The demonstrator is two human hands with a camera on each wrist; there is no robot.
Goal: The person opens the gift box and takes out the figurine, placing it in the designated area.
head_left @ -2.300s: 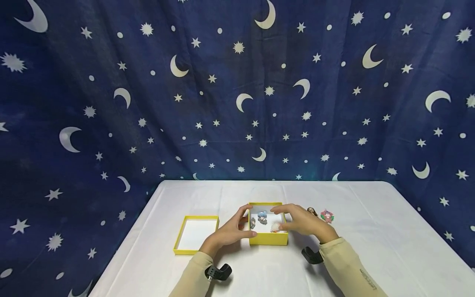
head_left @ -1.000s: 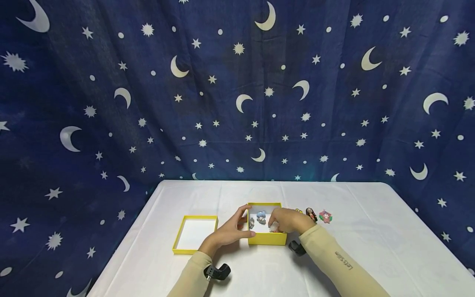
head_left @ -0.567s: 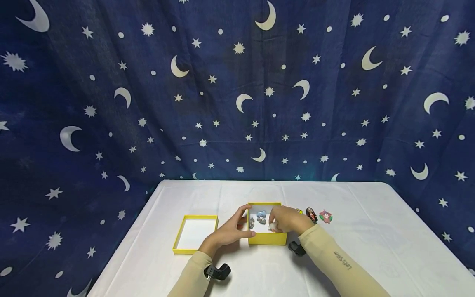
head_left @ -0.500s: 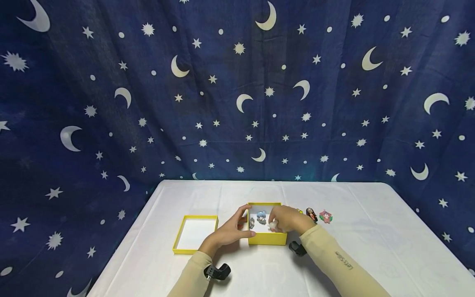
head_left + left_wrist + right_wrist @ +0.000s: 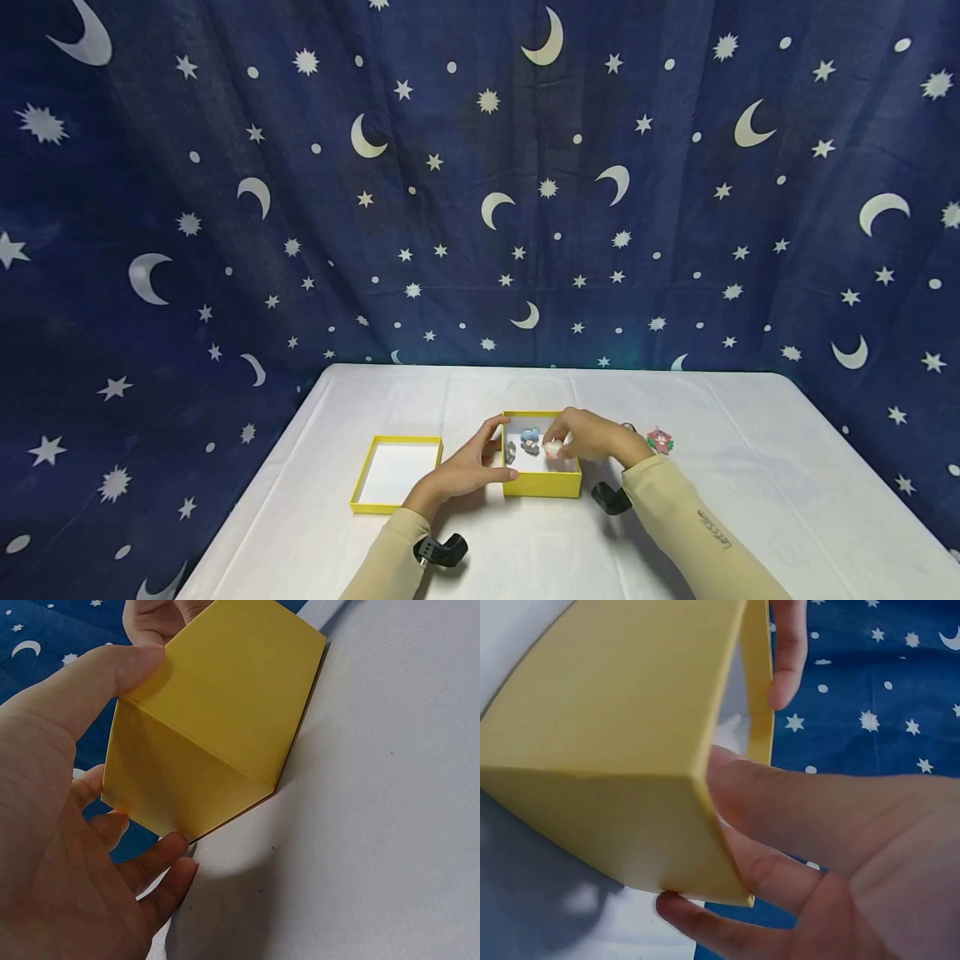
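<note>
An open yellow box (image 5: 542,485) with a white inside stands on the table. My left hand (image 5: 459,472) holds its left side, thumb at the front corner and fingers along the side wall, as the left wrist view (image 5: 75,817) confirms. Inside the box, my right hand (image 5: 592,435) pinches a small white figurine (image 5: 553,451) with orange-red at its base, between thumb and index finger. Most of that figurine is hidden by the box wall in the right wrist view. To its left lie a blue-topped figurine (image 5: 529,434) and small grey ones (image 5: 511,452).
A yellow-rimmed white lid (image 5: 397,477) lies left of the box. On the right, beyond my right forearm, is a pink figurine (image 5: 660,440) with green and red parts. A dark-haired figurine (image 5: 628,427) beside it is mostly covered by my wrist.
My right hand came down into the box and took the white figurine; over the last half second it rose slightly and shifted right. The left hand keeps its place on the box.
</note>
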